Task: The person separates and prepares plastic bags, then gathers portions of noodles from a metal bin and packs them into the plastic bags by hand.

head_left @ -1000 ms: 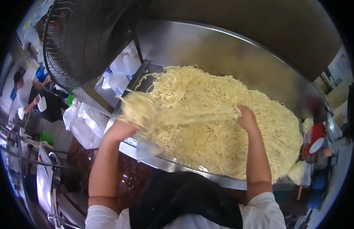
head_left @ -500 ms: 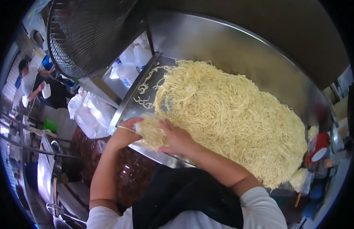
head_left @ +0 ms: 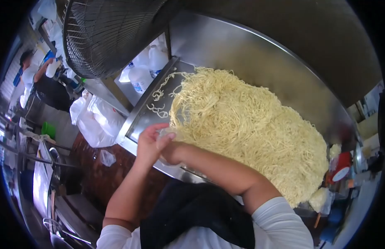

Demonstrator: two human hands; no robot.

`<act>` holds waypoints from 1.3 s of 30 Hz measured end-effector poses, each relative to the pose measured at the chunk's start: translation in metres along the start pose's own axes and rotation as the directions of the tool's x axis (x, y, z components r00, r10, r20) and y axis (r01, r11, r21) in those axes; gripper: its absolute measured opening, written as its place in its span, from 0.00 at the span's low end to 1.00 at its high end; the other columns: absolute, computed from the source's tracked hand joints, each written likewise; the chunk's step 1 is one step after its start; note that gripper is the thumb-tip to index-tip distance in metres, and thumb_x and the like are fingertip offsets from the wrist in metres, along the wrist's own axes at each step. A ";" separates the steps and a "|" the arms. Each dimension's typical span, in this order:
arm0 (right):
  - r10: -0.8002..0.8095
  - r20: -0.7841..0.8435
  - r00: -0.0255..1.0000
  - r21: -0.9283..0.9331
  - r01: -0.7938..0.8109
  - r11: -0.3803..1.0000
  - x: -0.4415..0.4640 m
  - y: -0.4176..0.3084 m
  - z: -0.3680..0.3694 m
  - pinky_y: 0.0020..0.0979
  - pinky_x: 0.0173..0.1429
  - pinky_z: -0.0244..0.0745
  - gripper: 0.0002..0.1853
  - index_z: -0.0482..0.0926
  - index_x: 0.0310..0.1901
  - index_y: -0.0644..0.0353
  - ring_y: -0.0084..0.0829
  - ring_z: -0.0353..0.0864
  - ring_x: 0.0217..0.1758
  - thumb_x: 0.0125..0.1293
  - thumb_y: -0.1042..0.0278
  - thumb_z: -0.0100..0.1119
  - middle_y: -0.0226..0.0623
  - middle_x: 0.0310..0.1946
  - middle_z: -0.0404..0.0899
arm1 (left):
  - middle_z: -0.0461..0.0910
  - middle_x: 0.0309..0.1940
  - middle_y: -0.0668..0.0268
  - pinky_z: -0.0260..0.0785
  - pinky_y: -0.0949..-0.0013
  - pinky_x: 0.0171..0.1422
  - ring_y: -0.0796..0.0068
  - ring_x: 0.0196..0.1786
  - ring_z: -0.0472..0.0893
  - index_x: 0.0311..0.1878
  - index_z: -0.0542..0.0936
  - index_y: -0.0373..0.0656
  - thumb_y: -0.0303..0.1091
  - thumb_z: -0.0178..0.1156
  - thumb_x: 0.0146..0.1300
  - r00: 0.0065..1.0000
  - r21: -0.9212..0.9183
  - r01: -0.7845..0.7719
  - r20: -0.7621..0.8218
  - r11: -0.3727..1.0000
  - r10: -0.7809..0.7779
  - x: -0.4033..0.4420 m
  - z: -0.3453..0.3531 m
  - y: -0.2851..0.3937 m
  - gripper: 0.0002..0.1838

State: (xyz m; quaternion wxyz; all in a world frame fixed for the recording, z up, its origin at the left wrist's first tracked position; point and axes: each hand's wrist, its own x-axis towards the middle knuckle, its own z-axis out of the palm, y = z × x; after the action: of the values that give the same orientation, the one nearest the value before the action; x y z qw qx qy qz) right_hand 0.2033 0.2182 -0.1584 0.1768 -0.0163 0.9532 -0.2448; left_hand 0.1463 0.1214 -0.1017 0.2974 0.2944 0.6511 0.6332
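Note:
My left hand (head_left: 151,143) is closed on the edge of a clear plastic bag (head_left: 175,133) at the tray's front left. Beside it, my right hand (head_left: 171,152) reaches in at the bag, its fingers hidden from view. Whether it holds noodles I cannot see. A large heap of pale yellow noodles (head_left: 250,128) lies on the metal tray (head_left: 136,128), just beyond both hands. A few loose strands (head_left: 158,95) are scattered on the tray's left part.
A big caged fan (head_left: 105,37) stands at upper left, near white plastic jugs (head_left: 140,79). Filled white bags (head_left: 99,120) hang left of the tray. A red scale (head_left: 341,166) sits at the right. Another person (head_left: 39,81) holds a white jug at far left.
The noodle clump seen between my hands is now out of sight. My right hand has moved left and in at the bag. At far left, the other person has raised the jug.

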 end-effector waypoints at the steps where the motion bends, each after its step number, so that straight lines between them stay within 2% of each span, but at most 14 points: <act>1: 0.003 0.002 1.000 0.006 -0.003 1.000 -0.009 0.000 -0.020 0.42 0.58 0.73 0.19 0.77 0.52 0.64 0.48 0.80 0.53 0.59 0.69 0.58 0.55 0.49 0.80 | 0.74 0.25 0.77 0.59 0.81 0.29 0.91 0.26 0.68 0.50 0.80 0.37 0.32 0.73 0.54 1.000 0.000 0.006 0.003 1.000 -0.006 0.002 -0.009 -0.006 0.21; 3: -0.029 -0.018 0.999 0.304 0.033 0.952 -0.042 0.004 -0.061 0.39 0.59 0.73 0.23 0.77 0.53 0.65 0.48 0.80 0.53 0.56 0.66 0.63 0.58 0.51 0.78 | 0.79 0.25 0.74 0.55 0.82 0.25 0.92 0.21 0.67 0.52 0.78 0.38 0.30 0.70 0.58 0.999 0.029 -0.029 -0.018 0.999 0.030 0.006 -0.025 -0.016 0.19; 4: -0.037 -0.007 0.999 0.299 0.037 0.954 -0.055 0.004 -0.072 0.39 0.59 0.73 0.23 0.77 0.53 0.65 0.48 0.80 0.53 0.56 0.66 0.63 0.58 0.51 0.78 | 0.75 0.21 0.78 0.49 0.81 0.20 0.92 0.17 0.62 0.51 0.78 0.39 0.31 0.69 0.59 0.995 -0.032 0.085 -0.042 0.996 -0.087 0.003 -0.024 -0.002 0.18; 6: 0.223 -0.451 0.864 0.363 -0.051 0.930 -0.073 0.003 -0.086 0.40 0.60 0.73 0.28 0.75 0.57 0.65 0.45 0.77 0.57 0.53 0.65 0.66 0.49 0.50 0.80 | 0.73 0.19 0.79 0.47 0.81 0.19 0.92 0.16 0.61 0.51 0.78 0.40 0.31 0.68 0.60 0.994 -0.059 0.100 -0.041 0.993 -0.103 0.003 -0.020 0.006 0.17; 9: 0.113 -0.569 0.814 0.248 0.039 0.968 -0.059 0.043 -0.005 0.41 0.57 0.75 0.29 0.76 0.55 0.59 0.45 0.79 0.54 0.50 0.61 0.70 0.46 0.48 0.81 | 0.68 0.17 0.82 0.45 0.81 0.18 0.91 0.14 0.59 0.50 0.78 0.41 0.32 0.67 0.61 0.995 -0.082 0.098 -0.013 0.992 -0.099 0.014 -0.019 0.012 0.15; 14: 0.414 -0.337 0.845 0.258 -0.340 0.904 -0.088 0.061 0.032 0.44 0.50 0.76 0.21 0.78 0.50 0.55 0.48 0.81 0.47 0.53 0.63 0.64 0.46 0.41 0.82 | 0.66 0.16 0.82 0.48 0.81 0.20 0.92 0.15 0.59 0.49 0.78 0.41 0.31 0.66 0.61 0.985 -0.105 0.168 -0.026 0.980 -0.171 0.023 -0.036 0.020 0.14; 16: 0.353 -0.415 0.839 0.313 -0.232 0.921 -0.115 0.043 0.004 0.44 0.45 0.75 0.15 0.80 0.44 0.56 0.50 0.81 0.42 0.55 0.61 0.61 0.46 0.36 0.81 | 0.75 0.23 0.78 0.67 0.76 0.33 0.85 0.27 0.73 0.48 0.81 0.40 0.30 0.71 0.56 0.947 0.102 0.098 0.296 0.990 -0.124 0.022 -0.039 0.014 0.17; 18: 0.331 -0.491 0.805 0.339 -0.173 0.925 -0.120 0.030 -0.017 0.45 0.44 0.76 0.13 0.80 0.41 0.54 0.49 0.81 0.41 0.55 0.60 0.61 0.45 0.34 0.81 | 0.78 0.24 0.74 0.70 0.70 0.35 0.78 0.29 0.77 0.48 0.81 0.42 0.34 0.70 0.56 0.909 0.256 -0.051 0.412 0.965 -0.062 0.008 -0.002 0.009 0.16; 20: 0.298 -0.577 0.761 0.343 -0.105 0.933 -0.128 0.027 -0.034 0.45 0.43 0.76 0.11 0.80 0.38 0.53 0.49 0.81 0.39 0.55 0.59 0.60 0.44 0.32 0.81 | 0.80 0.25 0.70 0.73 0.64 0.38 0.71 0.31 0.81 0.47 0.81 0.44 0.37 0.69 0.56 0.852 0.379 -0.232 0.524 0.896 -0.001 0.009 0.024 0.008 0.16; 22: 0.286 -0.448 0.847 0.364 -0.120 0.924 -0.139 0.027 -0.043 0.44 0.44 0.75 0.13 0.81 0.40 0.54 0.49 0.81 0.40 0.54 0.58 0.63 0.46 0.33 0.81 | 0.83 0.30 0.61 0.74 0.54 0.43 0.55 0.37 0.83 0.45 0.82 0.49 0.44 0.63 0.59 0.827 0.765 -0.450 0.551 0.462 -0.108 0.015 0.036 0.006 0.14; 25: 0.187 -0.257 0.948 0.290 -0.109 0.951 -0.167 0.056 -0.037 0.40 0.44 0.75 0.16 0.81 0.41 0.56 0.45 0.81 0.39 0.55 0.55 0.65 0.45 0.34 0.81 | 0.84 0.36 0.56 0.74 0.51 0.46 0.50 0.41 0.82 0.43 0.82 0.51 0.48 0.57 0.61 0.795 0.828 -0.503 0.555 0.245 -0.245 0.023 0.026 0.014 0.14; 31: 0.403 -0.132 0.906 0.677 -0.215 0.704 -0.238 0.106 -0.052 0.29 0.43 0.72 0.13 0.82 0.40 0.58 0.24 0.78 0.38 0.54 0.65 0.69 0.30 0.33 0.81 | 0.85 0.36 0.56 0.76 0.52 0.47 0.53 0.42 0.84 0.39 0.84 0.46 0.44 0.57 0.60 0.834 0.886 -0.458 0.456 0.069 -0.311 0.034 -0.002 0.015 0.14; 35: 0.689 -0.159 0.707 0.818 -0.297 0.492 -0.278 0.142 -0.057 0.26 0.46 0.72 0.15 0.81 0.43 0.59 0.24 0.77 0.40 0.52 0.68 0.69 0.30 0.35 0.82 | 0.85 0.38 0.52 0.77 0.54 0.46 0.54 0.42 0.85 0.39 0.85 0.42 0.40 0.56 0.60 0.880 0.931 -0.357 0.309 -0.075 -0.361 0.038 -0.027 0.010 0.14; 39: 0.717 -0.353 0.601 0.772 -0.247 0.586 -0.280 0.183 -0.046 0.32 0.53 0.73 0.20 0.80 0.49 0.59 0.31 0.80 0.45 0.53 0.66 0.68 0.36 0.43 0.82 | 0.85 0.39 0.54 0.76 0.55 0.48 0.55 0.44 0.84 0.40 0.85 0.43 0.48 0.60 0.57 0.864 0.933 -0.334 0.248 -0.131 -0.438 0.033 -0.046 0.017 0.18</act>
State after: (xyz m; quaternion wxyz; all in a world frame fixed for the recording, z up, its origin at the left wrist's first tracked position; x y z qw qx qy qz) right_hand 0.4600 0.4339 -0.1150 -0.0990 0.4097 0.7647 -0.4874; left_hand 0.0903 0.1173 -0.0837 0.1539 0.5369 0.8067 -0.1931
